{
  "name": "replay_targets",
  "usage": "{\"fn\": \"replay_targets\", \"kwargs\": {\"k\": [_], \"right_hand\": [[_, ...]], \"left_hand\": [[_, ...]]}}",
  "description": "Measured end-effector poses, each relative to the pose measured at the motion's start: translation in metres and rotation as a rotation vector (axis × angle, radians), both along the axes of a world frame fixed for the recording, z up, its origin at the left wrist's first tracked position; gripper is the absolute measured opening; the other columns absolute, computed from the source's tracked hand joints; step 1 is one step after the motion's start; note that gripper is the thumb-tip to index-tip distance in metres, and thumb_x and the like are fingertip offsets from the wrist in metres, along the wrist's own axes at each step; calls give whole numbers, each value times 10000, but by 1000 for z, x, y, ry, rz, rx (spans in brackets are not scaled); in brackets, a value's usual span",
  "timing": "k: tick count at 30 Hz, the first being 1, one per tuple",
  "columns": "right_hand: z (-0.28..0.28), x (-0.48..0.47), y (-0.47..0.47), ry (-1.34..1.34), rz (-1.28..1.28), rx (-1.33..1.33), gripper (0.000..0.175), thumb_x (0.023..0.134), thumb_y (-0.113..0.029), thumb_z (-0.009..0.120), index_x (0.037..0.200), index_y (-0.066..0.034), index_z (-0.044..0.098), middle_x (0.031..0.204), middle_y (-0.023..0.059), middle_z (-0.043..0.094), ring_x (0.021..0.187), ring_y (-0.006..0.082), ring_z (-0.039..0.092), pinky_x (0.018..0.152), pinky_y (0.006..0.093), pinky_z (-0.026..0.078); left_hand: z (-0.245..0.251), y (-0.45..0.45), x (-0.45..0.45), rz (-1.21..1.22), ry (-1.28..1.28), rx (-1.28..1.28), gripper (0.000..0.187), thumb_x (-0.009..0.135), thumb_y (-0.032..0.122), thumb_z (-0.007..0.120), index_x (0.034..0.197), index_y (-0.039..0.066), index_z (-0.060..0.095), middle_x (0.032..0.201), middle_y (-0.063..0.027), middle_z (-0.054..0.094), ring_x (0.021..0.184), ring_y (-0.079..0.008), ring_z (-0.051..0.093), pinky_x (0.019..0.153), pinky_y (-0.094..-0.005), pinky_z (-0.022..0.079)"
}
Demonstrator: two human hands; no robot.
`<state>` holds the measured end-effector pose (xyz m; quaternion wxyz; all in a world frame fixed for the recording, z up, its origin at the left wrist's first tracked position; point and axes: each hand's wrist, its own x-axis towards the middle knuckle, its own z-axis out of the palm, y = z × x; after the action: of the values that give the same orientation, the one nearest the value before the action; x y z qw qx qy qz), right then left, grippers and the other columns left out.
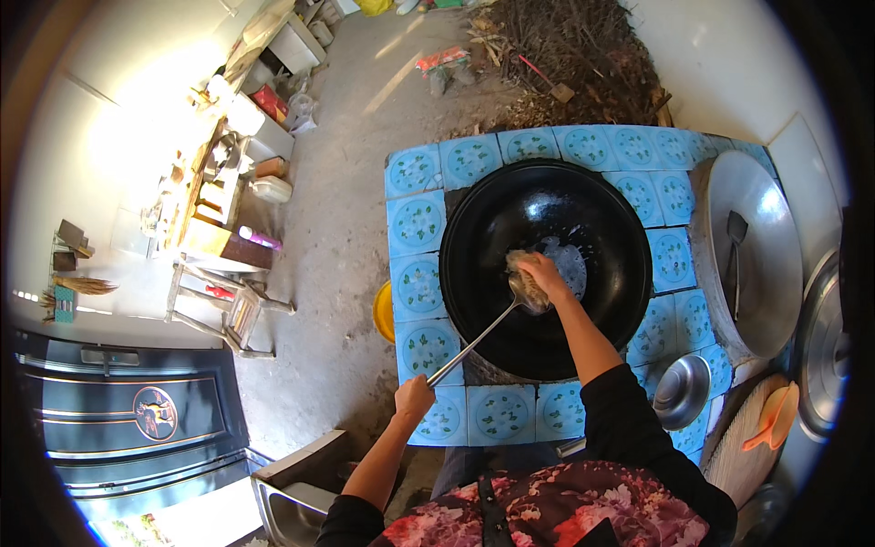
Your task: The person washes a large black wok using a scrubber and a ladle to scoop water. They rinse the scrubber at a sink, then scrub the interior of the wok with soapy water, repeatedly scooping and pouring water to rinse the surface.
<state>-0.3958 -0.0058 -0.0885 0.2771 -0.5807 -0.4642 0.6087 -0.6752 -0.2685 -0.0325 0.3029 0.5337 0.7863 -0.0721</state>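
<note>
My left hand [414,398] grips the long handle of a metal ladle [476,342] at its near end. The ladle's bowl hangs over a large black wok [495,205]. In my right hand [543,275] is a brownish fibrous scrubber [521,258], pressed against the ladle's bowl and partly covered by my fingers. A shallow pool of foamy water [570,265] lies at the bottom of the wok. The wok is set into a stove top of blue flowered tiles [502,414].
To the right, a wide metal pan [759,273] holds a spatula [736,236]. Closer sit a metal bowl [682,391] and an orange dipper [776,416]. A yellow basin [384,311] shows past the stove's left edge. A sink [294,509] stands at lower left; firewood [588,55] lies beyond.
</note>
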Motion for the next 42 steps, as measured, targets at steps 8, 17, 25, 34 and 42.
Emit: {"fn": "replay_targets", "kwargs": {"k": [8,17,25,34,42], "right_hand": [[11,9,-82,-106,-269,389,370,800,-156,615,1138,-18,556,1089,152,594,993,280,580,873,356,450],[53,-27,-33,-264,46,387,353,763,-259,652,1058,-71,608,976,143,646,892,317,625,788,377,489],[-60,51,-49,-1116,263,871,481,818,-198,625,1273,-101,502,1238,170,522,1091,341,540,920,390,433],[65,45,-59,-335,128,728,520,793,-122,646,1285,-78,487,1289,160,488,1189,305,496,965,360,439],[15,-2,-24,-174,-59,321,412,842,-285,605,1194,-79,542,1088,165,600,1006,336,590,847,378,471]], "left_hand": [[-12,-4,-2,44,-69,-21,196,780,212,597,891,55,637,835,-185,655,816,-375,627,721,-461,500],[-2,-4,0,27,2,-1,167,790,190,596,853,36,614,808,-188,651,784,-379,629,698,-461,498],[-8,-10,12,78,17,15,183,796,201,610,877,37,603,805,-200,647,774,-390,626,686,-472,499],[-6,-7,10,111,-71,9,230,813,240,608,872,19,631,816,-205,650,793,-392,622,699,-471,497],[-11,-6,0,120,-340,-121,303,794,255,654,824,-46,634,678,-238,620,661,-389,631,601,-451,475]]}}
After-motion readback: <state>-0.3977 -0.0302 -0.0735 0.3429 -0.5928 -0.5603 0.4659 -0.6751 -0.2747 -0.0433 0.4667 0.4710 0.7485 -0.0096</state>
